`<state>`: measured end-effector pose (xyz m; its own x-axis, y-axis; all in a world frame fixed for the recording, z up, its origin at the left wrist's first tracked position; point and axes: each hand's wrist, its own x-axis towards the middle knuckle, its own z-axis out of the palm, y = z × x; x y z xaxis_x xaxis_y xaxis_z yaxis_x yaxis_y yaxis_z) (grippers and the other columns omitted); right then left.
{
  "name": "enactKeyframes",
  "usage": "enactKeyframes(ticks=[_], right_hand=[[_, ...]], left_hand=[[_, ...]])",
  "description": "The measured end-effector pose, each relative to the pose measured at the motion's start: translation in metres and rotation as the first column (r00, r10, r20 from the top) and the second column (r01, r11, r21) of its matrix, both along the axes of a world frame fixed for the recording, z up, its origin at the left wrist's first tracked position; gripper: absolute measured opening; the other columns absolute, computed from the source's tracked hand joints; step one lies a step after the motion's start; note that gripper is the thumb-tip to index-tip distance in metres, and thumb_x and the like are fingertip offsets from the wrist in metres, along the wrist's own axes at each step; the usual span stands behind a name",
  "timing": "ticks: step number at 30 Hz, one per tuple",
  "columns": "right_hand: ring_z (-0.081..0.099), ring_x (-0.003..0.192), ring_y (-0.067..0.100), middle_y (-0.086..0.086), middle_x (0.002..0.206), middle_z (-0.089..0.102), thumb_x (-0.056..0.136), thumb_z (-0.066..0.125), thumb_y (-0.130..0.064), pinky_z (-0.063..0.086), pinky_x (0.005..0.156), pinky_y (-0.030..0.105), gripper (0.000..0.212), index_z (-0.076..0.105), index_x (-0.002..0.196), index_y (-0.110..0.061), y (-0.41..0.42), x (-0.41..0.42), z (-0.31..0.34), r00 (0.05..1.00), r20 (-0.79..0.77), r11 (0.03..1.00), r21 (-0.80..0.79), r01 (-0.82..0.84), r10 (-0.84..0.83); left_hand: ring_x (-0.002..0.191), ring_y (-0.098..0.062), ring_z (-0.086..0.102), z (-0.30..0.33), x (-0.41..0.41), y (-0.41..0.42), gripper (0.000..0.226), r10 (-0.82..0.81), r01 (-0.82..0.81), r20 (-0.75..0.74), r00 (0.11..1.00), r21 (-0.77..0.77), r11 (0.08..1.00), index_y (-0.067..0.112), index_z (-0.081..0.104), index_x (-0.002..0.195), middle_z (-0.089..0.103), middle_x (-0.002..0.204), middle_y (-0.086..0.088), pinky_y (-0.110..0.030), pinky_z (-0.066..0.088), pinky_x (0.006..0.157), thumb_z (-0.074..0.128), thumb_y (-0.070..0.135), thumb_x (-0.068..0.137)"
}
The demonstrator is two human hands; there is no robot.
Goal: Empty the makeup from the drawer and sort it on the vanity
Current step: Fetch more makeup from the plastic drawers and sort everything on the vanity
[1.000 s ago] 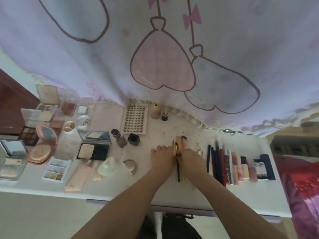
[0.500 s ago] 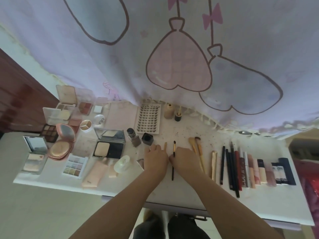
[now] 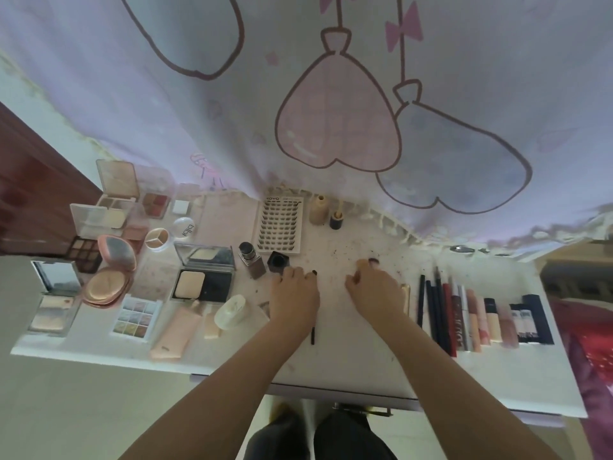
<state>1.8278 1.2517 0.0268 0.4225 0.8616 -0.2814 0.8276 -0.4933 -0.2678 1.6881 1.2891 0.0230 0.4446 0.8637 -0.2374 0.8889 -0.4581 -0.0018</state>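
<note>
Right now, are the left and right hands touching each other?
Apart. The head view shows bare vanity top between the left hand and the right hand.

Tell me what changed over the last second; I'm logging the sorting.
The hands parted. The right hand moved right onto the wooden brushes; whether it grips them is unclear. The left hand now lies over the thin black brush. The palettes and the pencil row stayed put.
</note>
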Motion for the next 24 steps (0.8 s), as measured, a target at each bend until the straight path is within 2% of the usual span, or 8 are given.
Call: enactKeyframes(ticks=[3,6,9,13,15,18,24], right_hand=[[0.052,0.072,0.020,0.000,0.081,0.057,0.097,0.034,-0.044,0.035,0.056,0.026,0.036,0.055,0.100,-0.015,-0.006,0.044,0.007,0.994,0.073,0.985,-0.148,0.089,-0.079],[0.050,0.069,0.017,0.001,0.086,0.062,0.098,0.041,-0.029,0.032,0.050,0.025,0.023,0.059,0.097,-0.014,-0.006,0.053,0.001,0.994,0.108,0.953,-0.301,0.040,-0.008],[0.051,0.071,0.019,0.004,0.095,0.066,0.096,0.043,-0.018,0.038,0.058,0.027,0.017,0.059,0.089,-0.014,-0.005,0.054,-0.006,0.997,0.072,0.959,-0.282,0.011,0.010],[0.061,0.084,0.021,0.003,0.096,0.065,0.095,0.046,-0.024,0.040,0.061,0.027,0.018,0.060,0.096,-0.013,0.001,0.054,-0.005,0.999,-0.005,0.954,-0.297,-0.034,0.034],[0.056,0.077,0.020,0.004,0.095,0.065,0.093,0.046,-0.025,0.040,0.062,0.027,0.019,0.061,0.095,-0.014,0.002,0.047,-0.006,0.997,-0.048,0.958,-0.281,-0.064,0.052],[0.052,0.073,0.019,0.004,0.093,0.065,0.091,0.048,-0.028,0.037,0.065,0.028,0.018,0.060,0.090,-0.015,0.004,0.029,-0.005,0.994,-0.075,0.969,-0.230,-0.095,0.079],[0.061,0.084,0.022,0.006,0.098,0.066,0.090,0.047,-0.029,0.039,0.063,0.026,0.027,0.063,0.104,-0.013,0.006,-0.007,-0.008,0.987,-0.133,0.976,-0.188,-0.113,0.088]], left_hand=[[0.101,-0.025,0.050,0.002,0.042,-0.011,0.026,-0.017,0.030,0.195,0.981,-0.063,0.998,0.013,0.055,0.105,0.059,0.106,-0.007,-0.037,0.037,0.084,0.039,0.032,0.097],[0.103,-0.027,0.050,-0.006,0.085,-0.019,0.024,-0.018,0.044,0.171,0.985,-0.149,0.988,0.010,0.054,0.111,0.058,0.110,-0.010,-0.036,0.039,0.083,0.039,0.023,0.096],[0.109,-0.028,0.047,-0.017,0.104,-0.011,0.027,0.016,-0.003,0.063,0.998,-0.190,0.982,0.009,0.051,0.118,0.055,0.117,-0.012,-0.037,0.038,0.088,0.039,0.016,0.094],[0.115,-0.028,0.044,-0.022,0.098,-0.001,0.032,0.035,-0.041,-0.030,0.999,-0.198,0.979,0.010,0.053,0.121,0.052,0.123,-0.012,-0.037,0.035,0.092,0.040,0.027,0.097],[0.115,-0.028,0.043,-0.022,0.086,-0.001,0.032,0.028,-0.039,-0.060,0.998,-0.192,0.981,0.012,0.055,0.118,0.052,0.122,-0.011,-0.038,0.034,0.094,0.039,0.030,0.097],[0.111,-0.028,0.043,-0.023,0.059,-0.005,0.030,0.014,-0.021,-0.055,0.998,-0.131,0.991,0.013,0.059,0.113,0.053,0.117,-0.009,-0.038,0.033,0.094,0.039,0.029,0.096],[0.110,-0.026,0.044,-0.023,0.018,-0.002,0.031,0.003,-0.004,-0.039,0.999,-0.032,0.999,0.013,0.060,0.114,0.054,0.117,-0.007,-0.034,0.033,0.086,0.041,0.028,0.095]])
